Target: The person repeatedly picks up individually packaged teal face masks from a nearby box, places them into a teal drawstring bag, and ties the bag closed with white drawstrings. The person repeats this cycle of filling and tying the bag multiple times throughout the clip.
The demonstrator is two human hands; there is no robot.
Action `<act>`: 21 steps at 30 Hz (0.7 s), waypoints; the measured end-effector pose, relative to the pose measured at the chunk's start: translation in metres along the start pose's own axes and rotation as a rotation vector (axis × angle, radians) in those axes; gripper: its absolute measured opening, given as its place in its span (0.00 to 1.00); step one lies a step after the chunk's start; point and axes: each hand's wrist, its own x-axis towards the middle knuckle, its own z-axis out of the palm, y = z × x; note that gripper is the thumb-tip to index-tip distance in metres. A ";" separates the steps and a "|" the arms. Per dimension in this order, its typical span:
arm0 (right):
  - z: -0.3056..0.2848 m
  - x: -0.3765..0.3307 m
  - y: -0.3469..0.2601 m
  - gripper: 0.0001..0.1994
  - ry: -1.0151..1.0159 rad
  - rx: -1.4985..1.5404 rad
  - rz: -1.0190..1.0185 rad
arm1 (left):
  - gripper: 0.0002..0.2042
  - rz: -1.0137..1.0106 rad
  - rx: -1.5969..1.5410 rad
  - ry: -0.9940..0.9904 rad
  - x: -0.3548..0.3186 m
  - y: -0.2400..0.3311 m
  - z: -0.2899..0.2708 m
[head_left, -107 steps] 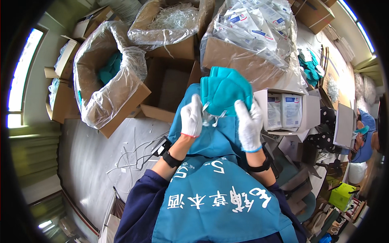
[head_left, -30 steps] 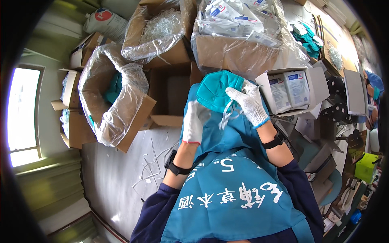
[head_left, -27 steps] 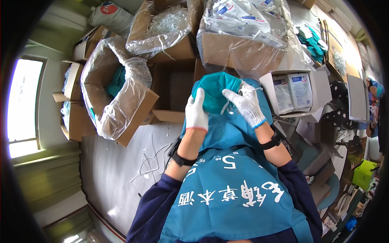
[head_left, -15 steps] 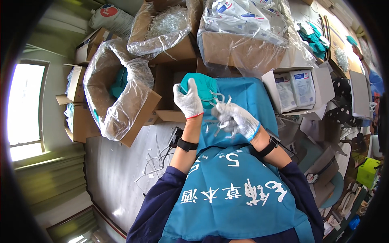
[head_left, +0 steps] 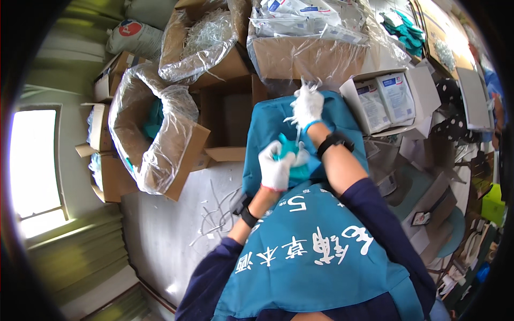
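Note:
My left hand (head_left: 276, 167), in a white knit glove with a red cuff, is closed on a teal face mask (head_left: 300, 172) low over my apron-covered lap. The fingers partly cover the mask, and its lower part is blurred. My right hand (head_left: 308, 105), in a white glove with a blue cuff, is farther out and to the right. Thin white strands (head_left: 309, 83) stick out of its closed fingers on both sides. One strand hangs down from it toward the mask; whether it joins the mask I cannot tell.
A plastic-lined carton (head_left: 179, 160) with teal pieces stands left, beside an open brown carton (head_left: 227, 117). Behind are a carton of clear strands (head_left: 211, 35) and a lined carton of white packets (head_left: 308, 53). A white box with packets (head_left: 385, 101) stands right. Loose tubing (head_left: 217, 211) lies on the floor.
The mask and my left hand have come down and nearer to me. My right hand has moved away from the mask, farther out, with the strands still in it.

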 end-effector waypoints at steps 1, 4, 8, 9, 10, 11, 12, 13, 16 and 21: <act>0.002 -0.005 -0.024 0.17 0.075 0.038 -0.027 | 0.08 -0.069 0.012 -0.036 -0.006 -0.017 -0.017; -0.021 0.037 -0.053 0.18 0.087 -0.027 -0.255 | 0.08 -0.201 -0.300 0.095 -0.022 0.032 -0.017; -0.051 0.026 -0.084 0.13 -0.508 -0.031 -0.060 | 0.10 -0.036 -0.442 0.209 -0.002 -0.001 -0.079; -0.065 0.031 -0.068 0.12 -0.654 0.120 -0.036 | 0.11 -0.044 -0.407 0.231 0.003 0.004 -0.088; -0.078 0.037 -0.050 0.14 -0.805 0.262 0.013 | 0.11 -0.057 -0.373 0.257 0.006 0.006 -0.100; -0.070 -0.009 -0.059 0.15 -0.943 0.288 0.149 | 0.12 -0.084 -0.346 0.307 0.004 0.001 -0.116; -0.091 -0.014 -0.030 0.19 -0.494 -0.538 -0.167 | 0.14 -0.070 -0.253 0.322 0.008 0.007 -0.126; -0.101 -0.030 -0.024 0.18 -0.518 -0.852 -0.377 | 0.12 0.026 -0.045 0.366 0.013 0.009 -0.143; -0.107 -0.030 -0.003 0.16 -0.411 -1.252 -0.833 | 0.09 -0.035 -0.072 0.522 0.030 0.052 -0.188; -0.083 -0.046 -0.021 0.15 -0.463 -0.645 -0.269 | 0.17 0.183 -1.772 0.617 0.084 0.106 -0.342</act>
